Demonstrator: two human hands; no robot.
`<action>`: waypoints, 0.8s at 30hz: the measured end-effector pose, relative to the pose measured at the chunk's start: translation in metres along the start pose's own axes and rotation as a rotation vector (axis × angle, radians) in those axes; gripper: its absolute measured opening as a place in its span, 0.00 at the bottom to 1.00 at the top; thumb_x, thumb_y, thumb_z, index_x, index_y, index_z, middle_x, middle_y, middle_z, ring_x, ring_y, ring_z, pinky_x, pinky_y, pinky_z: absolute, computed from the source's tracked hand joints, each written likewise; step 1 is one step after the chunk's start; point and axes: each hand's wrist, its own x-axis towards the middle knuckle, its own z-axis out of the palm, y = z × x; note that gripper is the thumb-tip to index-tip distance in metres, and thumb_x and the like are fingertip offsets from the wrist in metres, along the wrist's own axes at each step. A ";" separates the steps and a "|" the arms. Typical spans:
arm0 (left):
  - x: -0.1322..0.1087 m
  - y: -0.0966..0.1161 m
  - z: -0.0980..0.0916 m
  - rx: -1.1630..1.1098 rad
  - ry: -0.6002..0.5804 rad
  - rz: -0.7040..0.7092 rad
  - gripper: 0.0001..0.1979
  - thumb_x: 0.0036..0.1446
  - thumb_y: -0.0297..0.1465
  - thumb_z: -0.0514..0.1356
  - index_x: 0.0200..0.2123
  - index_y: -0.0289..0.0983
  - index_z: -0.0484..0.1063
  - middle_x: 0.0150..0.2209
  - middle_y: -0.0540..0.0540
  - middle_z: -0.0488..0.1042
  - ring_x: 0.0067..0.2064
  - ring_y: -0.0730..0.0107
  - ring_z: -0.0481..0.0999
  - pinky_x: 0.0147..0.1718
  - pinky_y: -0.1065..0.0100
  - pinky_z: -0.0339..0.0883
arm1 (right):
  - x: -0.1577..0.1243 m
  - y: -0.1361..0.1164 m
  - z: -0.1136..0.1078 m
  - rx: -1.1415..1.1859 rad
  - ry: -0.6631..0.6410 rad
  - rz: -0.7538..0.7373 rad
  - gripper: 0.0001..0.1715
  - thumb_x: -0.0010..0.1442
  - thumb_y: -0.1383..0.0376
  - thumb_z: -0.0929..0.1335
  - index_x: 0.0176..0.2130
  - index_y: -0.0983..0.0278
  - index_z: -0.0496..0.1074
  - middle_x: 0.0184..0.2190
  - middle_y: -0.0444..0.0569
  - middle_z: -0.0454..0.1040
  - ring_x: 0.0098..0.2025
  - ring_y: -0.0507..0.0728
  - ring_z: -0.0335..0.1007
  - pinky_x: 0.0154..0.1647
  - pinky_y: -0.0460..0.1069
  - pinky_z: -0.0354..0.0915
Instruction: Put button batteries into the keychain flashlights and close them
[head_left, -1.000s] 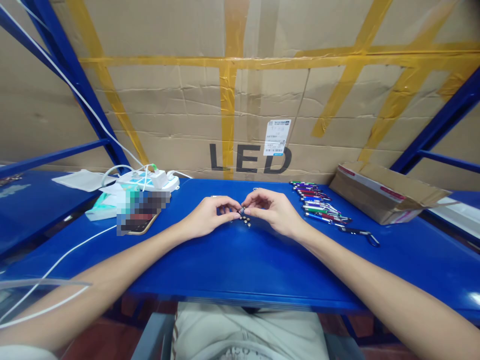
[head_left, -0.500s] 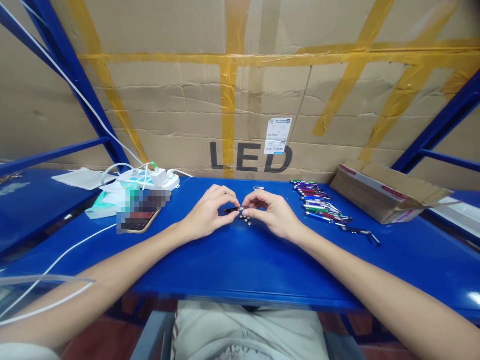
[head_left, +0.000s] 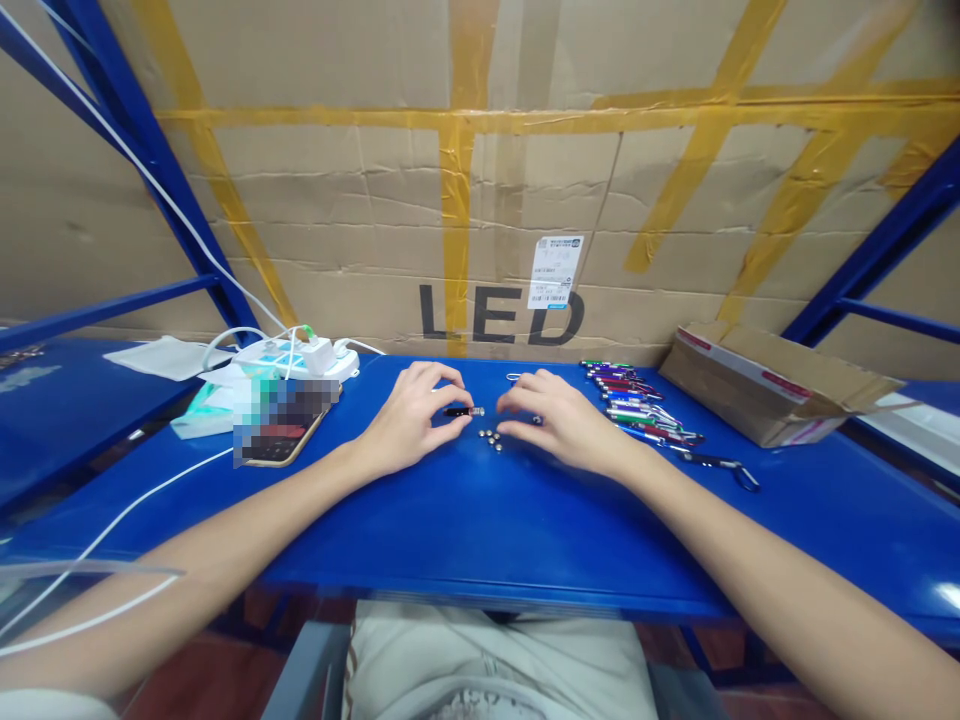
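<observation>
My left hand (head_left: 412, 420) is curled around a short dark tube with a shiny metal end (head_left: 474, 411). Its thumb and forefinger stand apart around the tube; the lower fingers are hidden. To the right, my right hand (head_left: 559, 415) is half curled, thumb and forefinger apart. A small dark piece (head_left: 538, 421) shows inside its curl, too small to name. Between and just below the two hands, several small silvery button cells (head_left: 491, 438) lie on the blue table (head_left: 480, 530). Behind the right fingers sits a small wire clip (head_left: 513, 377).
Coloured pen-shaped keychain lights (head_left: 634, 400) with clips lie in a row at right, beside an open cardboard box (head_left: 772, 390). At left are a phone (head_left: 289, 440), a teal-and-white packet (head_left: 214, 405) and a power strip (head_left: 345, 362) with white cables. A large carton (head_left: 360, 220) stands behind.
My hands have drawn apart: the right moved right, off the dark tube, and the left shifted slightly left. The tube's metal end and the button cells now show more plainly.
</observation>
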 end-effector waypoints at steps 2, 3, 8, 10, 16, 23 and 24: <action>-0.002 -0.004 0.001 0.074 -0.016 0.018 0.05 0.72 0.33 0.64 0.48 0.41 0.79 0.55 0.41 0.77 0.60 0.52 0.73 0.62 0.47 0.63 | -0.001 0.000 -0.001 -0.086 -0.131 -0.009 0.12 0.75 0.55 0.70 0.50 0.59 0.80 0.45 0.53 0.79 0.48 0.63 0.72 0.50 0.57 0.62; -0.003 -0.005 0.002 0.100 -0.025 0.032 0.05 0.72 0.33 0.64 0.48 0.41 0.79 0.57 0.41 0.77 0.61 0.51 0.73 0.63 0.46 0.62 | -0.002 -0.001 0.000 -0.107 -0.181 -0.004 0.12 0.75 0.55 0.70 0.50 0.59 0.81 0.45 0.53 0.79 0.47 0.64 0.73 0.50 0.57 0.62; -0.005 -0.015 0.006 0.100 -0.054 0.073 0.05 0.73 0.33 0.63 0.47 0.41 0.78 0.61 0.41 0.77 0.69 0.47 0.69 0.69 0.42 0.59 | 0.000 -0.011 0.003 -0.058 -0.288 0.011 0.08 0.76 0.62 0.69 0.45 0.62 0.78 0.44 0.52 0.81 0.47 0.62 0.76 0.51 0.55 0.63; -0.005 -0.016 0.006 0.068 -0.073 0.047 0.05 0.72 0.34 0.63 0.46 0.41 0.78 0.62 0.41 0.76 0.70 0.47 0.68 0.70 0.42 0.59 | 0.001 -0.013 0.004 -0.040 -0.301 0.024 0.08 0.76 0.63 0.69 0.44 0.62 0.78 0.44 0.53 0.81 0.46 0.62 0.77 0.50 0.55 0.64; -0.004 -0.013 0.005 0.031 -0.100 0.018 0.05 0.72 0.34 0.63 0.46 0.42 0.79 0.61 0.41 0.76 0.67 0.49 0.71 0.68 0.42 0.60 | -0.002 -0.013 0.010 0.002 -0.280 0.044 0.07 0.77 0.62 0.68 0.47 0.62 0.75 0.47 0.54 0.78 0.48 0.63 0.73 0.51 0.56 0.65; -0.003 -0.010 0.003 0.014 -0.103 -0.005 0.04 0.71 0.33 0.64 0.45 0.41 0.79 0.61 0.41 0.76 0.65 0.50 0.70 0.66 0.43 0.61 | -0.005 -0.016 0.007 0.009 -0.300 0.108 0.06 0.76 0.60 0.69 0.47 0.61 0.73 0.48 0.54 0.76 0.48 0.64 0.69 0.52 0.60 0.64; -0.003 -0.010 0.003 0.012 -0.105 -0.008 0.04 0.71 0.33 0.64 0.45 0.41 0.80 0.61 0.41 0.76 0.65 0.50 0.70 0.66 0.43 0.61 | -0.005 -0.017 0.005 -0.005 -0.304 0.107 0.06 0.75 0.60 0.69 0.47 0.60 0.74 0.48 0.54 0.76 0.48 0.64 0.68 0.52 0.60 0.64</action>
